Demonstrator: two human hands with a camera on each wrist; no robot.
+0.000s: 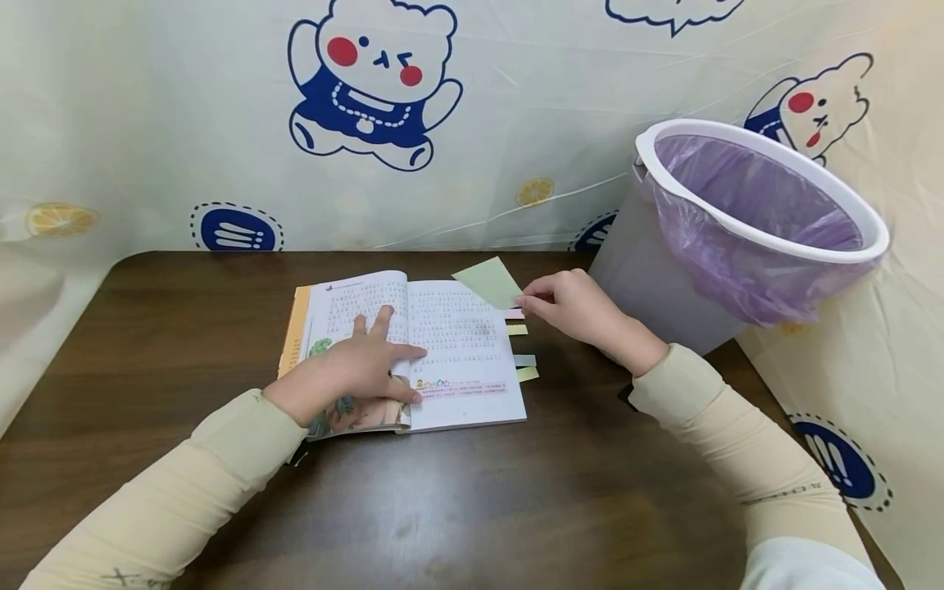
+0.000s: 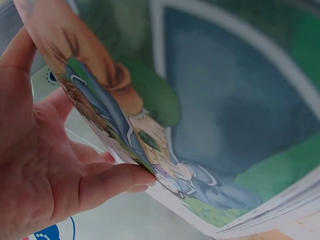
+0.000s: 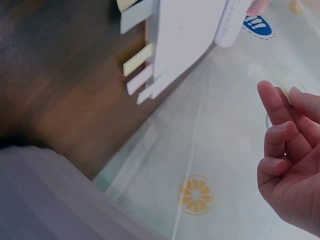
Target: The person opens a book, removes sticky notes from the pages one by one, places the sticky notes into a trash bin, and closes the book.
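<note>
An open book (image 1: pixel 468 352) with printed text and coloured pictures lies on the table. Across its inner fold my left hand (image 1: pixel 361 365) rests with fingers spread, holding the pages flat. The left wrist view shows the thumb of that hand (image 2: pixel 60 175) against the edge of an illustrated page (image 2: pixel 150 115). Above the upper right corner of the book, my right hand (image 1: pixel 578 307) pinches a pale green sticky note (image 1: pixel 489 283) between thumb and forefinger. Several coloured sticky tabs (image 1: pixel 518 329) stick out from the right page edge, close below that hand.
A grey bin (image 1: pixel 656 262) with a white rim and purple liner stands at the right, beside my right forearm. Behind the brown wooden table (image 1: pixel 442 500) hangs a pale sheet (image 1: pixel 531 106) printed with cartoon bears and orange slices.
</note>
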